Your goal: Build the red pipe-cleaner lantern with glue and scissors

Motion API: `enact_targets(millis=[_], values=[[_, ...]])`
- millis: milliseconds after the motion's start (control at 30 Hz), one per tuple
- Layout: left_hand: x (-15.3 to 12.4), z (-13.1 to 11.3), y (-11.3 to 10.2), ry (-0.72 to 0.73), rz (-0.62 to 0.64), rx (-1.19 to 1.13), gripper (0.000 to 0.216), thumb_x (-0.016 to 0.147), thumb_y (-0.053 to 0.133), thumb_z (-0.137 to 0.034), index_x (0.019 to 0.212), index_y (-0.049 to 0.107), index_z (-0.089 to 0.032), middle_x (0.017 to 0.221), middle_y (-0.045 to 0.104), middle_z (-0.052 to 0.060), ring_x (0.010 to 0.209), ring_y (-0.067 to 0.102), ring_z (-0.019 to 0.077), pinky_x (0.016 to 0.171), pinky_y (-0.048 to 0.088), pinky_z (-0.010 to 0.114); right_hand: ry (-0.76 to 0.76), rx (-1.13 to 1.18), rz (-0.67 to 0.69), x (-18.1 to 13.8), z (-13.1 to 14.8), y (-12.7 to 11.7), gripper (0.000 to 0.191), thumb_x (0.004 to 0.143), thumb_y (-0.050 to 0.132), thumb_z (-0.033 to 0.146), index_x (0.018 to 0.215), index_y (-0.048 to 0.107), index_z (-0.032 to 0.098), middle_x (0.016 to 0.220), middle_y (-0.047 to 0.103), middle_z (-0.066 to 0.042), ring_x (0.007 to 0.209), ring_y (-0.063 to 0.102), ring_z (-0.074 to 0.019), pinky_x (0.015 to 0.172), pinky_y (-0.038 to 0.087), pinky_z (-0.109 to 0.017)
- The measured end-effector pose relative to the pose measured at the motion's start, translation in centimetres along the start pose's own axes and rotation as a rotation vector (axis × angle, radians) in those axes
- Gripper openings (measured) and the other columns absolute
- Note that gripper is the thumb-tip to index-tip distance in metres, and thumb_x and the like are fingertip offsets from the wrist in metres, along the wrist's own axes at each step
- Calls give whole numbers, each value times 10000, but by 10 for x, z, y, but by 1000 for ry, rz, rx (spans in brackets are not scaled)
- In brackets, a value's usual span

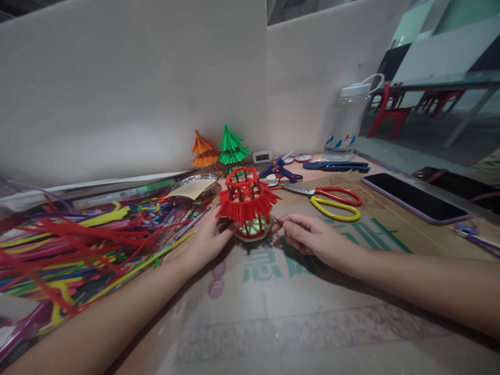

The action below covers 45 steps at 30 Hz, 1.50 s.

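Note:
A small red straw pavilion model [247, 200] stands on a round gold base [253, 230] in the middle of the cardboard-covered table [289, 312]. My left hand [209, 240] cups the model's left side, fingers closed against its base. My right hand [308, 235] sits just right of it, fingers pinched on something thin next to the base that I cannot make out.
A big heap of coloured straws [70, 250] fills the left. Orange [203, 150] and green [232, 146] straw trees stand at the wall. Scissors [332, 200], a blue glue gun [278, 169], a water bottle [347, 125] and a phone [414, 197] lie right.

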<state>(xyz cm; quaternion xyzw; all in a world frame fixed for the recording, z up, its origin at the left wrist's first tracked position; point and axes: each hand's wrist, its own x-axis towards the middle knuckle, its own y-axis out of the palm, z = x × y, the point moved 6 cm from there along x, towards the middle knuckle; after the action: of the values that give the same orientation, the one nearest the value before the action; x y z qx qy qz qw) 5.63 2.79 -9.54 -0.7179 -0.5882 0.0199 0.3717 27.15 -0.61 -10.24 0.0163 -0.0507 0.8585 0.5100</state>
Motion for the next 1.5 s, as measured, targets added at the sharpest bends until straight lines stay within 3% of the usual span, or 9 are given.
enact_targets(millis=[267,400,467,600,767,967,1267,1500], values=[[-1,-1,-3,-43,-41,-3,406,880,629,-389,1228,568,-188,1081,681,88,1015,663,232,855,577,360,20,1,-9,0,5,3,536,858,593,668,964,619,143,600,392,66,520,315,-84,445,202,-240],[-3,-6,-12,12,-154,138,414,852,657,-418,1177,587,-172,1212,594,108,1205,558,276,1060,462,449,29,-18,-13,-1,7,3,533,865,578,664,968,624,143,575,381,70,506,315,-89,445,205,-244],[-3,-6,-14,-15,-184,180,380,839,664,-428,1106,602,-165,1190,585,109,1188,554,287,1077,440,471,28,-26,-15,-1,7,2,519,886,556,647,984,628,142,568,378,71,499,316,-90,441,201,-244],[-2,-1,-7,-116,-88,-45,359,870,626,-453,1086,551,-178,1046,645,91,1013,648,254,903,556,410,28,-40,-11,-1,6,1,500,908,535,627,989,622,142,569,374,74,493,311,-86,436,199,-242],[0,0,-7,-58,-128,-161,460,870,632,-427,1227,493,-171,1280,622,155,1161,632,261,989,528,425,29,-60,-10,-2,6,0,490,920,522,615,998,629,142,560,372,76,486,307,-85,440,207,-241],[1,-3,-4,-53,-51,-111,338,854,650,-386,1104,620,-159,1155,710,119,1049,687,262,947,550,413,17,-67,-26,-2,9,1,477,901,552,622,956,601,150,581,383,74,500,317,-83,442,220,-240],[-3,-6,-6,16,-118,-33,413,880,621,-337,1256,565,-176,1322,634,107,1191,619,258,1042,500,407,43,-36,40,-2,11,6,464,917,507,613,914,599,159,523,353,89,452,282,-78,422,173,-240],[-6,0,-8,57,-133,57,374,870,646,-315,1217,579,-196,1250,653,88,1164,617,256,1028,496,401,65,-13,42,-2,9,5,461,902,530,610,922,606,155,526,359,89,448,268,-72,412,161,-238]])
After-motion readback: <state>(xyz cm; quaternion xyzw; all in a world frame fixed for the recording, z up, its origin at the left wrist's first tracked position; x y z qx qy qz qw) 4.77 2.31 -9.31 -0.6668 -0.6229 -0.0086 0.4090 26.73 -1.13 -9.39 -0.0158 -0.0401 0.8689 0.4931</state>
